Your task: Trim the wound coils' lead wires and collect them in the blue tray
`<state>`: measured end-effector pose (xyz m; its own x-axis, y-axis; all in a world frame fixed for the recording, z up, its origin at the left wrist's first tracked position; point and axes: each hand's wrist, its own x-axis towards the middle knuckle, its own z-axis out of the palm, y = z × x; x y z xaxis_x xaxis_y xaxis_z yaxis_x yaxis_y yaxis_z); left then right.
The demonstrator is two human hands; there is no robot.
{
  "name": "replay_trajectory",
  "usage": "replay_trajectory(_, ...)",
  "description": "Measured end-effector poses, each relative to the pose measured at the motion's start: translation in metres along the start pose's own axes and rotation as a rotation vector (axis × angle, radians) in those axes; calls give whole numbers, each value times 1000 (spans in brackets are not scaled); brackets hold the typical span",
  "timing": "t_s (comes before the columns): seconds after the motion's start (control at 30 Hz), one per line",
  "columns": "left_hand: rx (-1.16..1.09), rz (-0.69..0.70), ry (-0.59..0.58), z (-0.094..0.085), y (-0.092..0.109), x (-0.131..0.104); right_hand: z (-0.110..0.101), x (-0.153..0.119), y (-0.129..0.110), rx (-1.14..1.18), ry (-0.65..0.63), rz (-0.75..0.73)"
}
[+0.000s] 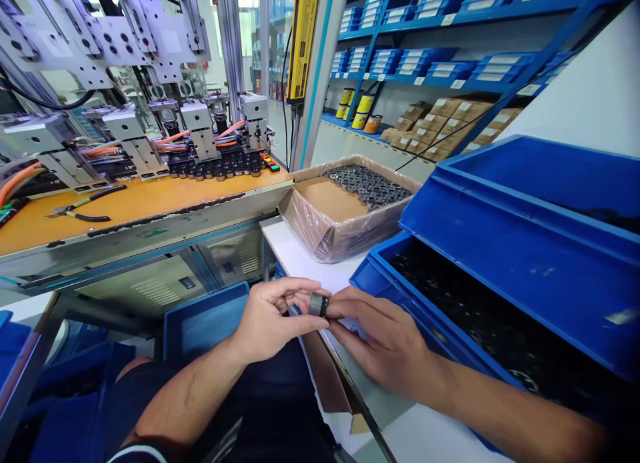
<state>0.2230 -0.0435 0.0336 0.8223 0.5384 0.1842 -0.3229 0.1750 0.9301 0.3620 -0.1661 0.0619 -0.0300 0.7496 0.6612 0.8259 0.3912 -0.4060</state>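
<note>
A small cylindrical part (318, 305), grey metal with a black end, is held between my two hands above the edge of the white table (400, 428). My left hand (273, 314) grips its grey side between thumb and fingers. From the right, the fingertips of my right hand (383, 336) pinch at its black end; whether they hold a separate black piece is hidden. Beyond my hands stands a plastic-lined cardboard box (345, 239) with many small dark parts lying in its far right portion.
Stacked blue bins (520, 249) with black parts stand close on the right. At left, a machine bench (200, 195) carries cutting pliers (87, 203) and a row of dark round parts (220, 169). A blue tray (205, 323) sits low beside my left forearm.
</note>
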Motion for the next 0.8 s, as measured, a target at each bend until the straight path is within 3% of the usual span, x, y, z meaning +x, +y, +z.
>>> replay_trajectory(0.13, -2, 16, 8, 1, 3, -2, -6, -3, 3, -212, 48, -158)
replay_trajectory(0.23, -47, -12, -7, 2, 4, -4, -9, -2, 4, -217, 19, -235)
replay_trajectory(0.43, -154, -44, -31, 4, 2, -8, -9, -1, 0, -193, 17, -280)
replay_trajectory(0.8, -158, -47, -42, 5, 3, -8, -10, -1, -4, -221, 58, -250)
